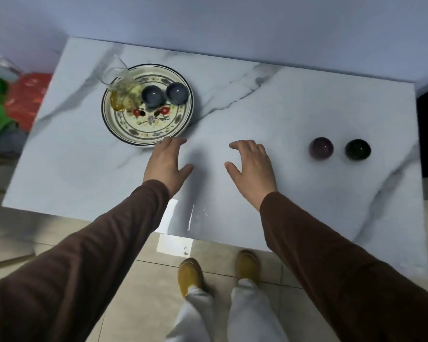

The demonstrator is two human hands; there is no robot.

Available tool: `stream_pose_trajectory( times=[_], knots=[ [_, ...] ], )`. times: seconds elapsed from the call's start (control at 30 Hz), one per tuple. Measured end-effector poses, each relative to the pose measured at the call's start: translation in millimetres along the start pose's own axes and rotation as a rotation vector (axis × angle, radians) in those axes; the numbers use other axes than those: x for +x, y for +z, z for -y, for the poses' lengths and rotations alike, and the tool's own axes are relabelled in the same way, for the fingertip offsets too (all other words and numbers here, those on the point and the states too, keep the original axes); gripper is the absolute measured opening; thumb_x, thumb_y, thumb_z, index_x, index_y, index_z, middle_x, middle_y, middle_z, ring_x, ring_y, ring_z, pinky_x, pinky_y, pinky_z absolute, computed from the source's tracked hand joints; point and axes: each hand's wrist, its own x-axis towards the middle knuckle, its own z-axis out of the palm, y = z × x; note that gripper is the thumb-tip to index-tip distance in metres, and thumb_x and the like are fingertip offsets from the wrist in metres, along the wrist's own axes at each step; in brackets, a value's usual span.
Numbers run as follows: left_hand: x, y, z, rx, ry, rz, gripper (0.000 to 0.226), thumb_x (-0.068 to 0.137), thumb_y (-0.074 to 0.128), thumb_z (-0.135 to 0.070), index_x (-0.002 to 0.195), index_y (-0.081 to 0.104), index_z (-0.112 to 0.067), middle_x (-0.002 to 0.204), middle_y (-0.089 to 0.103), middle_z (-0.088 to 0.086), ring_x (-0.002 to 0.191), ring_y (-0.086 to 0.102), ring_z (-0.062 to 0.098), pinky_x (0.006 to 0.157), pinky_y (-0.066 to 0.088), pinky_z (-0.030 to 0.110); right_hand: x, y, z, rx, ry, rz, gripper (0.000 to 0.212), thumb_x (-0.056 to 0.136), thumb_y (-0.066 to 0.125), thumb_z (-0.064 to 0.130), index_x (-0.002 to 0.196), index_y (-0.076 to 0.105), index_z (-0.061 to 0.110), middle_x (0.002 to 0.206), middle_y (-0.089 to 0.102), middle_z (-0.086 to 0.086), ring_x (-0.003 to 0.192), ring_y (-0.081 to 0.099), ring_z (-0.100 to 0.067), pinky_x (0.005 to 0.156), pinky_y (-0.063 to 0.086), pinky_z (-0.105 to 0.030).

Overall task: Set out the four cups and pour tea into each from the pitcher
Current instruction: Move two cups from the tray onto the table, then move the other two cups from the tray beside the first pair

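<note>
A flowered plate (158, 130) with a dark rim sits at the table's far left. On it stand a glass pitcher (120, 87) holding yellow tea and two grey-blue cups (152, 96) (176, 93), side by side. Two more cups stand on the bare table at the right: a purple cup (321, 148) and a dark green cup (357, 149). My left hand (167, 162) hovers just in front of the plate, fingers spread, holding nothing. My right hand (253, 167) is beside it over the table's middle, also spread and holding nothing.
The white marble-patterned table (257, 102) stands against a pale wall. Red and green bags (17, 99) lie on the floor to the left. A dark object is at the right edge. My feet in yellow shoes stand on tiles before the table.
</note>
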Motion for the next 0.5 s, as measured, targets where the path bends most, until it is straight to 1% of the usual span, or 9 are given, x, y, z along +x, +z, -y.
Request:
stream_pose_trajectory(
  times=[0.13,0.23,0.3,0.4,0.5],
  knots=[
    [16.4,-13.5,23.3,-0.030,-0.071,-0.046,0.059,0.081,0.072,-0.025,0.134,0.050,-0.010,0.131,0.051,0.011,0.126,0.042,0.029,0.105,0.032,0.031,22.7,11.1,24.5,0.030,-0.009,0.016,0.039,0.091,0.060,0.026,0.128,0.054,0.016,0.127,0.057,-0.004,0.118,0.047,-0.026,0.101,0.040,-0.039],
    [36.0,-19.1,34.9,-0.070,-0.153,-0.089,0.064,0.082,0.072,-0.028,0.138,0.046,-0.009,0.136,0.048,0.012,0.130,0.040,0.029,0.108,0.030,0.032,48.2,16.5,35.8,0.050,-0.018,0.020,0.042,0.090,0.060,0.026,0.130,0.054,0.014,0.127,0.057,-0.006,0.118,0.047,-0.027,0.101,0.039,-0.040],
    [52.3,-20.2,41.1,-0.122,-0.212,-0.122,0.068,0.082,0.072,-0.029,0.140,0.043,-0.009,0.139,0.046,0.012,0.133,0.038,0.029,0.111,0.030,0.034,66.9,19.7,41.3,0.049,-0.030,0.011,0.044,0.090,0.061,0.028,0.131,0.054,0.013,0.126,0.057,-0.007,0.117,0.048,-0.028,0.100,0.040,-0.040],
    [77.6,-19.4,51.6,-0.217,-0.316,-0.189,0.070,0.080,0.074,-0.031,0.139,0.043,-0.008,0.140,0.045,0.013,0.135,0.037,0.029,0.112,0.029,0.033,97.5,29.1,50.0,0.049,-0.045,-0.015,0.047,0.089,0.063,0.032,0.131,0.054,0.012,0.123,0.058,-0.008,0.114,0.049,-0.028,0.098,0.041,-0.038],
    [100.2,-14.7,59.2,-0.305,-0.405,-0.260,0.072,0.079,0.075,-0.032,0.139,0.043,-0.007,0.139,0.046,0.013,0.133,0.038,0.029,0.112,0.030,0.035,126.9,42.8,60.3,0.048,-0.023,-0.010,0.051,0.088,0.066,0.035,0.133,0.052,0.013,0.124,0.057,-0.008,0.114,0.048,-0.027,0.098,0.042,-0.038]
  ],
)
